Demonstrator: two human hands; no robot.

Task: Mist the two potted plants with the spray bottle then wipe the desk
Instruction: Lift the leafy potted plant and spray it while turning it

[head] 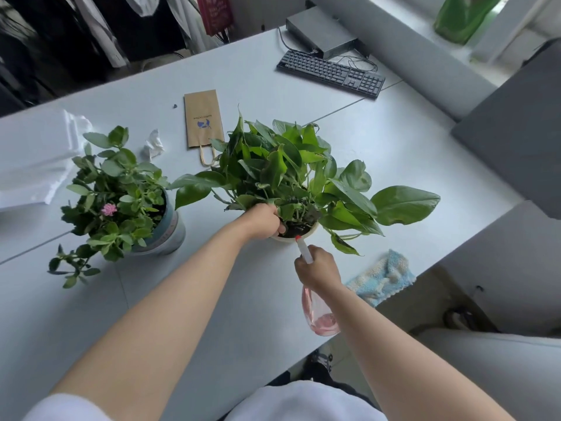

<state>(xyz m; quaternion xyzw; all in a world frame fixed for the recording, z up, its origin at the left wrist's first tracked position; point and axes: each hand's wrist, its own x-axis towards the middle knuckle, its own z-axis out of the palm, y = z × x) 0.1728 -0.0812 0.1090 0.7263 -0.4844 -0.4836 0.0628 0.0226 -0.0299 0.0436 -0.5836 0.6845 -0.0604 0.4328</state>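
On the desk (243, 299), right hand (318, 270) grips spray bottle (318, 317) beside pothos (297, 177).

Two pots on the desk (273, 314): flowering plant (121, 196) left, leafy plant (291, 174) right. Behind them lie a paper bag (202, 118) and tissue (154, 144); keyboard (331, 72) far back right; cloth (384, 276) at the near right edge.

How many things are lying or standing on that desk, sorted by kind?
Potted plants: 2, the flowering plant and the leafy plant
Paper bags: 1, the brown bag
Keyboards: 1, the black keyboard
Cloths: 1, the blue cloth
Crumpled tissues: 1, the white tissue
Flat black boxes: 1, the black box
Total: 7
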